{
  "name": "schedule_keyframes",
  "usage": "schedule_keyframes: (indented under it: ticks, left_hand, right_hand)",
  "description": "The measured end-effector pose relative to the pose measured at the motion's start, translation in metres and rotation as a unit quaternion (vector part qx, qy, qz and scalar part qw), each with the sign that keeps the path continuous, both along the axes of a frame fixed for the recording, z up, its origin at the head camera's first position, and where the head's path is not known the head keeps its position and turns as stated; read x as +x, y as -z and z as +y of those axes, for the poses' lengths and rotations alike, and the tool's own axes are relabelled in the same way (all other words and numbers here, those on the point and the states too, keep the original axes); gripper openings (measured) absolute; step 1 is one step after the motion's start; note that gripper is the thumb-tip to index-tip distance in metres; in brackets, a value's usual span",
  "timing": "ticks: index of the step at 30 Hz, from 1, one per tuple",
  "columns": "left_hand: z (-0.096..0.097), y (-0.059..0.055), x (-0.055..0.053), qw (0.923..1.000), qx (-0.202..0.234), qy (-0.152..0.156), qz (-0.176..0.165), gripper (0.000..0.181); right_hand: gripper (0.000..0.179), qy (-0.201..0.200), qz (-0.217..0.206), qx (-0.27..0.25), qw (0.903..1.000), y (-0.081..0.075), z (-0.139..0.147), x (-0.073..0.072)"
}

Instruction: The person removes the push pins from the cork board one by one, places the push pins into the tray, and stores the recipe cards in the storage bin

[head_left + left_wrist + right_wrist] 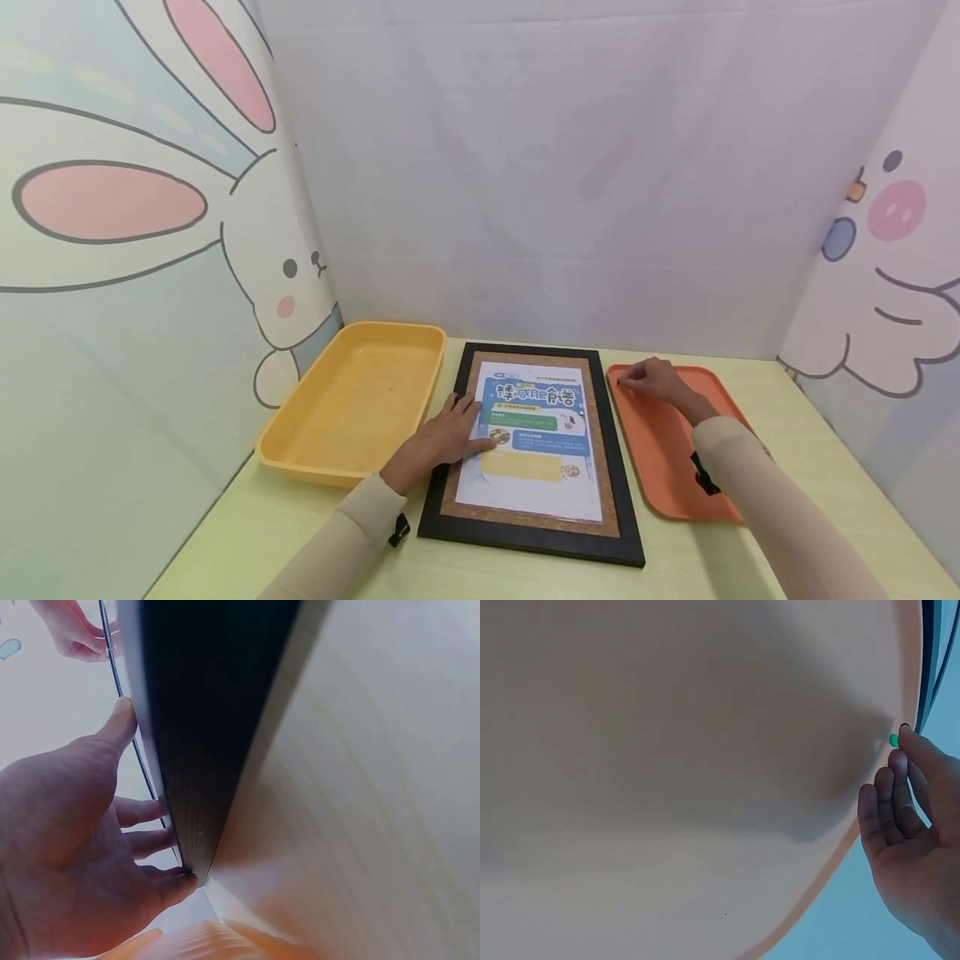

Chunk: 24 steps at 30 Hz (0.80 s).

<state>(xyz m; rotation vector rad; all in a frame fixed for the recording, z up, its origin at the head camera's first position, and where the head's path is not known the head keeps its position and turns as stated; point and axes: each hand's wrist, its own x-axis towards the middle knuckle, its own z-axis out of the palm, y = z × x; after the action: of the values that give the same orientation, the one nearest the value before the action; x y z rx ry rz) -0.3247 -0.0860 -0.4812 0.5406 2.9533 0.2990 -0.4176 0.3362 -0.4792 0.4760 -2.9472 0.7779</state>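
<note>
A printed poster [525,496] with Chinese text lies on a cork board [510,515] in a black frame [525,546]. My left hand [450,433] rests spread on the poster's left side and the frame's left edge; in the left wrist view, the fingers [150,844] reach over the black edge. Over the back left corner of the orange tray [667,471], my right hand [660,382] pinches a tiny green push pin [894,740] between thumb and fingertips. Most of the pin is hidden by the fingers.
A deep yellow tray [352,408] stands left of the board on the pale wooden table [465,575]. Behind the table hangs a white cloth [562,183]. Side panels with a cartoon rabbit [285,292] and a pig [896,212] flank it.
</note>
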Motion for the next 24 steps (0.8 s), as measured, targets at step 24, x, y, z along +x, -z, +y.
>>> schedule_keyframes:
  ticks: [24]
  left_hand:
    - [0.0,-0.001,0.0,0.9999,0.01,-0.002,-0.01,0.091]
  right_hand:
    - [0.018,0.017,-0.005,-0.015,0.9997,0.017,0.005,-0.004]
